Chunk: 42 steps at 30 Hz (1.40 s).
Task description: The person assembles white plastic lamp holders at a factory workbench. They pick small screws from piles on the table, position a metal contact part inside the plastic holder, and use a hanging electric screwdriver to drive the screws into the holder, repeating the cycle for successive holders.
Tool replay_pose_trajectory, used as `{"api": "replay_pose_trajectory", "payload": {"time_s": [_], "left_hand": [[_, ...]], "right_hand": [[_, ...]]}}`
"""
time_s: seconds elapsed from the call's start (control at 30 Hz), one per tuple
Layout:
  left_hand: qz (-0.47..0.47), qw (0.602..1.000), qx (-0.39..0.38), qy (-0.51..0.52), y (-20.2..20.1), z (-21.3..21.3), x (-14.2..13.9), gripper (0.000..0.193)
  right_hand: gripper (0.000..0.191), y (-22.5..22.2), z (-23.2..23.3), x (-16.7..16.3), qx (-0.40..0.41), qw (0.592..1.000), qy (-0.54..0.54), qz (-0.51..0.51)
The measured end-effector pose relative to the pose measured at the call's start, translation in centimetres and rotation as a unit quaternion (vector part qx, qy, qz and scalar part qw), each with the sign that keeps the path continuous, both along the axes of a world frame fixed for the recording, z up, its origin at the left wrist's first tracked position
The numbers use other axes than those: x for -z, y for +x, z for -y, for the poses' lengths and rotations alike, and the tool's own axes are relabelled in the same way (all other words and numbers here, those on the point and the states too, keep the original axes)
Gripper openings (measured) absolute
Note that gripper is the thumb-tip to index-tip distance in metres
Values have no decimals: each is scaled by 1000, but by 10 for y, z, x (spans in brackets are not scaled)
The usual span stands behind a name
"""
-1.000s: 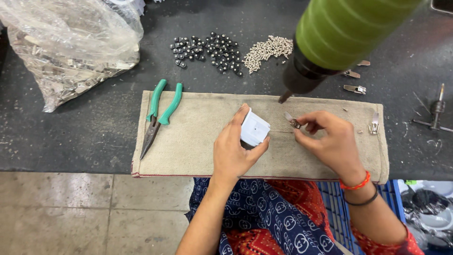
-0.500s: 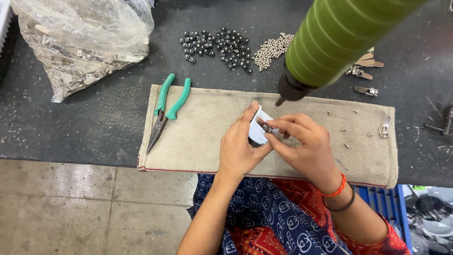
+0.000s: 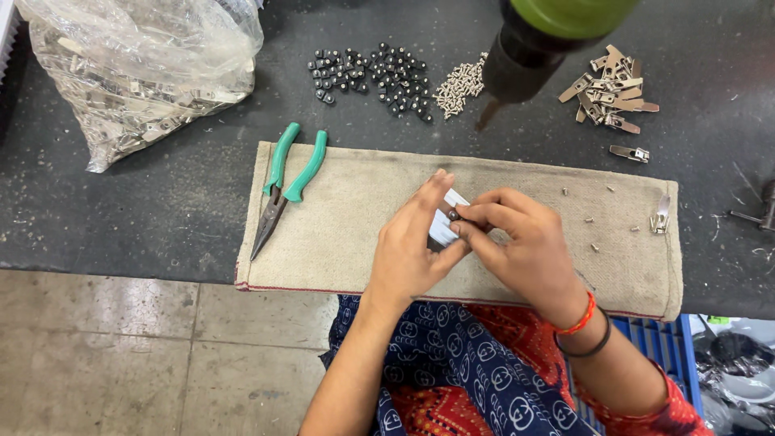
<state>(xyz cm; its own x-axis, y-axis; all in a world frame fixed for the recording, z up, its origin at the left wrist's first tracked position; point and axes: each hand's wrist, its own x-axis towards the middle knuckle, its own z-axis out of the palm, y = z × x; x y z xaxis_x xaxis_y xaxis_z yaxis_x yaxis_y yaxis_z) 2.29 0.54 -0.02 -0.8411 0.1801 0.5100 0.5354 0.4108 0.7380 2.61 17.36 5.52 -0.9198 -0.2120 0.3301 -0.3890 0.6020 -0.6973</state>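
My left hand [image 3: 412,250] grips a small white plastic piece [image 3: 446,224] over a beige cloth mat [image 3: 355,218]. My right hand [image 3: 521,246] pinches a small dark metal part [image 3: 454,215] against the top of that white piece. Both hands meet at the middle of the mat. Green-handled pliers [image 3: 284,182] lie on the mat's left end, apart from my hands.
A green-bodied hanging power screwdriver [image 3: 533,48] points down above the bench. Behind the mat lie several dark nuts [image 3: 371,73], a heap of silver screws [image 3: 460,85] and metal clips [image 3: 609,89]. A clear plastic bag of metal parts [image 3: 137,73] sits far left.
My right hand moved left with the small metal part and met the white piece in my left hand. The view shifted, and the mat sits more to the right.
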Motion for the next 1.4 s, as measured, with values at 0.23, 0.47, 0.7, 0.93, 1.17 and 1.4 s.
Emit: {"api": "replay_pose_trajectory", "payload": {"time_s": [0.23, 0.47, 0.7, 0.93, 1.17, 1.4], "left_hand": [[78, 997, -1, 27, -1, -4, 0, 64], [65, 993, 93, 35, -17, -1, 1, 58], [55, 992, 101, 44, -20, -5, 6, 59], [49, 994, 93, 25, -19, -6, 6, 61], [41, 995, 88, 12, -19, -6, 5, 62], [27, 996, 82, 4, -19, -8, 7, 60]], "right_hand": [[13, -12, -15, 7, -58, 998, -17, 36], [13, -77, -111, -2, 92, 991, -38, 86], [18, -120, -129, 43, 28, 995, 86, 39], [35, -184, -130, 74, -193, 976, -95, 31], [33, -202, -137, 58, -133, 986, 103, -17], [33, -186, -141, 45, -80, 991, 102, -42]]}}
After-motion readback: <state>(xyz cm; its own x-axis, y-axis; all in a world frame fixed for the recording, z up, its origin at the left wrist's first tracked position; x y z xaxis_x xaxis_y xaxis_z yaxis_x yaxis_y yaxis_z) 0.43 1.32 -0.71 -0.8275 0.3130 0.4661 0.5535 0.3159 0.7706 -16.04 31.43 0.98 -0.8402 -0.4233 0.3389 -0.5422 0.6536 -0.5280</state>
